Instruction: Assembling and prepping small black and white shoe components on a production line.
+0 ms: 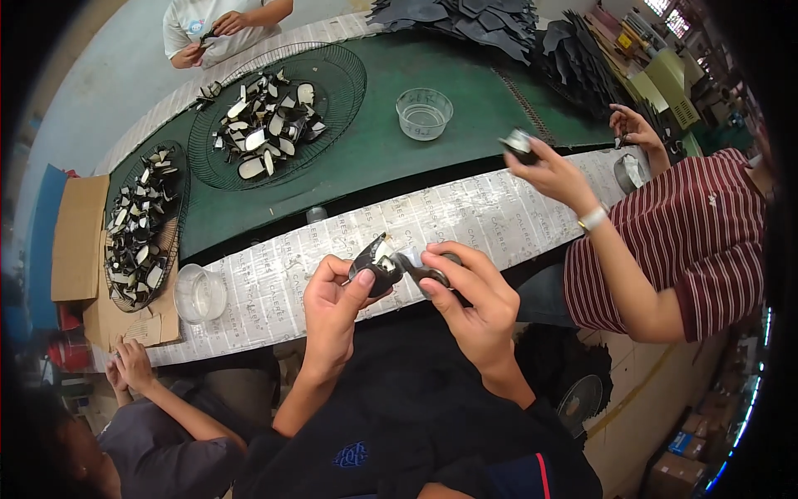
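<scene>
My left hand (334, 298) is closed on a cupped black shoe part (376, 268) with a pale inner face. It is held above the edge of the paper-covered bench. Close against it on the right, my right hand (475, 293) grips a dark curved piece (439, 271) between thumb and fingers. A whitish patch shows by the fingertips; I cannot make out exactly what this piece is. The two pieces meet or nearly meet between my hands.
Wire baskets hold black-and-white shoe parts: a round one (356, 100) and an oval one (184, 187). Clear plastic tubs (424, 116) stand on the green table (382, 75); black cut pieces (465, 25) are heaped behind. Co-workers sit left and right; the right one's raised hand (553, 173) holds a part.
</scene>
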The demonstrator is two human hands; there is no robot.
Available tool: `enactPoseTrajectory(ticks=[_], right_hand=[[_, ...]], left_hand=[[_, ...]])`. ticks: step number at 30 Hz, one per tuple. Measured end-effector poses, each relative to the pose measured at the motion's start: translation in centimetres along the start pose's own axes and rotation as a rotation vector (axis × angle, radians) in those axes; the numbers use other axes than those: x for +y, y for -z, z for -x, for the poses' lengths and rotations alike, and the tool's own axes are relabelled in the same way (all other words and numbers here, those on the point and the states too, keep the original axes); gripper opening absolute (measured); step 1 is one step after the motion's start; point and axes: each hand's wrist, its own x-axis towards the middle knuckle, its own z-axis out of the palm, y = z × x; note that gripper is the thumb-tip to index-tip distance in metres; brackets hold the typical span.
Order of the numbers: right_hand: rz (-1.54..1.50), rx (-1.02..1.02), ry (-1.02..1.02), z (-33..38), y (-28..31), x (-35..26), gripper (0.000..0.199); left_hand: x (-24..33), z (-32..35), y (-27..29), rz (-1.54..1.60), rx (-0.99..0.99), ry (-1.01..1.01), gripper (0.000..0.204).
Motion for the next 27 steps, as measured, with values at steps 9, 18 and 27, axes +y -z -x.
enactPoseTrajectory(ticks=[9,18,27], right_hand=[[0.026,-0.009,0.044,0.5,-0.7,0.4,0.027],[0.176,0.007,0.18,0.5,-0.6,1.0,0.028],[0.245,-0.001,0.176,0.7,-0.8,1.3,0.029]], left_hand=[[-0.1,0.2,-0.2,0.005,-0.006,-0.001,0.014],[-0.3,0.0,0.0,0.068,0.016,0.041,0.014],[-0.3,0.0,0.1,0.052,0.026,0.033,0.012]])
